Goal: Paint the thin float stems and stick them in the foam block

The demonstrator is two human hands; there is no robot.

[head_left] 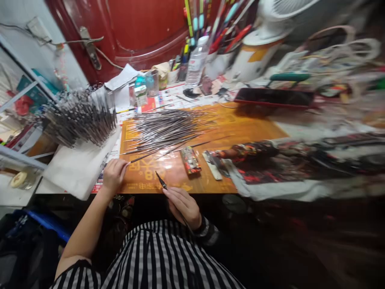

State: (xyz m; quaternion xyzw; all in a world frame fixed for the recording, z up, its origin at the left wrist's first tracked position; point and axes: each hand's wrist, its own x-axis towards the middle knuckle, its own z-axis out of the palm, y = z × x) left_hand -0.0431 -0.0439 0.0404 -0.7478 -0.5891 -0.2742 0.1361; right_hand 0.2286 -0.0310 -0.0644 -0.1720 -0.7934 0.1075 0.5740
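We see an orange mat point(246, 128), dark rods point(168, 126) heaped along its back edge, our right hand point(183, 204) gripping a pointed tool point(161, 181), and, at its front-left corner, our left hand point(112, 174) pinching one rod point(146, 156), which a loose hold could drop.

Before me on the desk point(49, 187) lies a heap of rods point(168, 126), with a bundle point(81, 120) near the left edge and a bottle point(197, 64) toward the back edge
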